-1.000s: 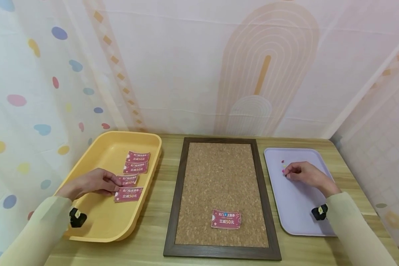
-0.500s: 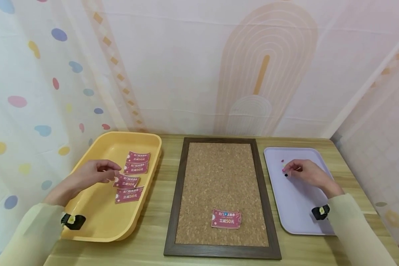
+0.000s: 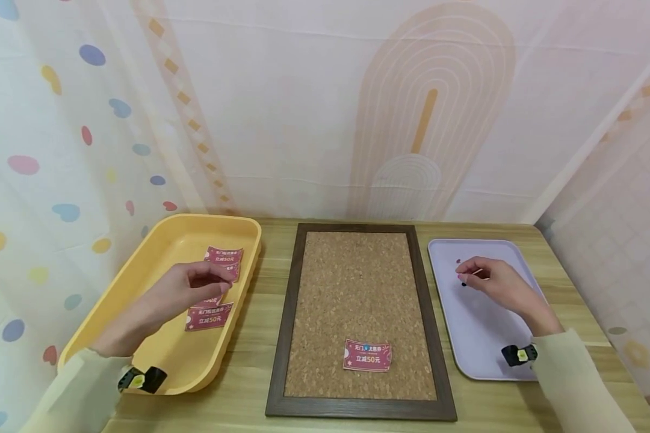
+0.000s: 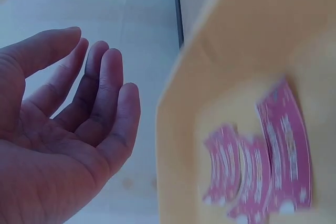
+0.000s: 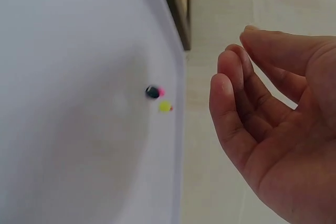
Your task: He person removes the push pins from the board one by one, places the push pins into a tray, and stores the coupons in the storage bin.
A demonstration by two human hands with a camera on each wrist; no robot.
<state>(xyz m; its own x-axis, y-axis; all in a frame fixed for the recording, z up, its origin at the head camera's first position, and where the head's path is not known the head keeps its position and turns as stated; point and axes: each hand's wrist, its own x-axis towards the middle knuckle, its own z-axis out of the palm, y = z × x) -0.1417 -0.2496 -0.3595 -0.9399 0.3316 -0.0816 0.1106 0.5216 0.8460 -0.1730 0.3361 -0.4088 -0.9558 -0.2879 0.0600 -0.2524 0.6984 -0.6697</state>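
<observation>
My left hand (image 3: 176, 294) hovers over the yellow tub (image 3: 157, 376), its fingers loosely curved and nothing visible between them. Beneath it lie several dark-pink paper coupons (image 3: 208, 317), partly covered by the hand in the head view. In the left wrist view, coupons (image 4: 287, 142) lie overlapping on the tub's floor. Over the lilac tray (image 3: 493, 355), my right hand (image 3: 501, 285) has thumb and fingertips brought near each other, with no object showing there. Close to those fingertips sit small pushpins: a black one (image 5: 152, 92), a pink one (image 5: 161, 92) and a yellow one (image 5: 165, 106).
Between tub and tray lies a cork board (image 3: 357, 288) in a dark wooden frame (image 3: 360, 409). One coupon (image 3: 367, 361) is fixed low on the cork by a blue pushpin (image 3: 366, 347). A patterned curtain (image 3: 303, 108) hangs behind the wooden table (image 3: 238, 397).
My left hand has come off the coupons, up and to the right, and now covers some of them. My right hand has risen slightly from the pushpins, uncovering the black one.
</observation>
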